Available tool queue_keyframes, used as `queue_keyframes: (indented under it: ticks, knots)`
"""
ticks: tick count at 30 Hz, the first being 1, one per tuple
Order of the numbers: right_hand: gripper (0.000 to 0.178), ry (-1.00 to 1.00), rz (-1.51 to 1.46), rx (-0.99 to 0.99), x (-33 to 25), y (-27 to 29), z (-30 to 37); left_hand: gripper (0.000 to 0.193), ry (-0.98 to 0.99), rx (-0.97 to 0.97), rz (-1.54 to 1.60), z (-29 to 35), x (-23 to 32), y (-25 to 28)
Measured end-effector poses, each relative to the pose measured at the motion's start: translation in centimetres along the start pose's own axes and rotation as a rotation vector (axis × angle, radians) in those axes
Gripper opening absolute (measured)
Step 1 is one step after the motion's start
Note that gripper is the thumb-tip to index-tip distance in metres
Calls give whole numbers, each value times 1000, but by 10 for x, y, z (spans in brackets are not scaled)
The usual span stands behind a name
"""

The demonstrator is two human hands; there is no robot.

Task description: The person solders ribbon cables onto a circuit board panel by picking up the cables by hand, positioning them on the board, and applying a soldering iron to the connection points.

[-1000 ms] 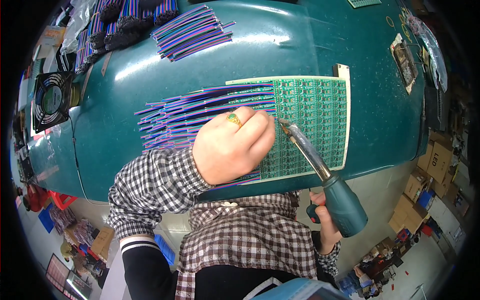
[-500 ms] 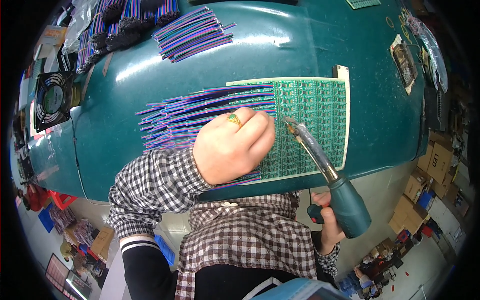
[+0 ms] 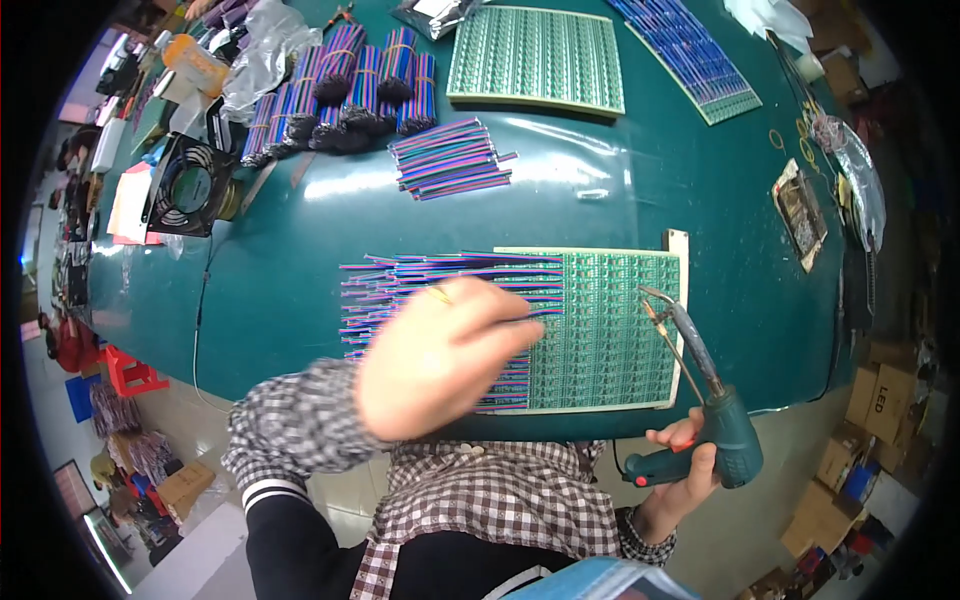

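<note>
My right hand (image 3: 690,470) is wrapped round the grip of a green soldering gun (image 3: 735,440), its finger at the red trigger. The gun's tip points up and left over the right part of a green circuit board panel (image 3: 610,330). My left hand (image 3: 440,350), wearing a ring, hovers over the panel's left part, fingertips pointing right; motion blurs them, and whether they hold anything is unclear. Rows of multicoloured ribbon wires (image 3: 375,290) run left from the panel's middle, partly hidden under that hand. A pale strip (image 3: 677,240) edges the panel's right side.
Loose cut wires (image 3: 455,160) lie beyond the panel, near bundled wires (image 3: 365,80). Another board panel (image 3: 535,60) and a wired one (image 3: 690,60) are at the back. A black fan (image 3: 190,185) stands left; a dirty metal tray (image 3: 800,215) lies right.
The view has shifted, showing more of the table's far side. My left hand has drawn back left from the wire ends. The soldering gun has swung right, its tip away from the wires.
</note>
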State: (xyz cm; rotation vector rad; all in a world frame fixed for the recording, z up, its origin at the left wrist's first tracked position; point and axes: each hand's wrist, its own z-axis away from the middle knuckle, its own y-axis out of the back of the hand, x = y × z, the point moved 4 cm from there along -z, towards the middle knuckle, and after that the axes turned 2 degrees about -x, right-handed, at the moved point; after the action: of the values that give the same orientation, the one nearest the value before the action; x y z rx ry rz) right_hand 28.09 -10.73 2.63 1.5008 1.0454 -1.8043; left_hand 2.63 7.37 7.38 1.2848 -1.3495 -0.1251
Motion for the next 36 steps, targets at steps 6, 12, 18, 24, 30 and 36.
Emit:
queue_keyframes:
  ticks: [6,12,18,24,30,36]
  knots:
    - [54,0,-2,-37,5,-6,-7,15,222,114,-295,-34,-121,23]
    - [53,17,-32,2,3,5,5,15,305,47,-258,-36,-135,-7]
    - [51,-21,-50,-5,6,5,3,12,248,69,-234,-41,-136,-3]
    - [51,-30,-42,20,8,5,6,15,206,149,-263,-41,-132,0]
    - [51,-44,-31,8,8,0,3,13,176,180,-197,-43,-130,11]
    - [53,-54,-48,-7,7,-1,4,16,221,214,-137,-43,-126,17]
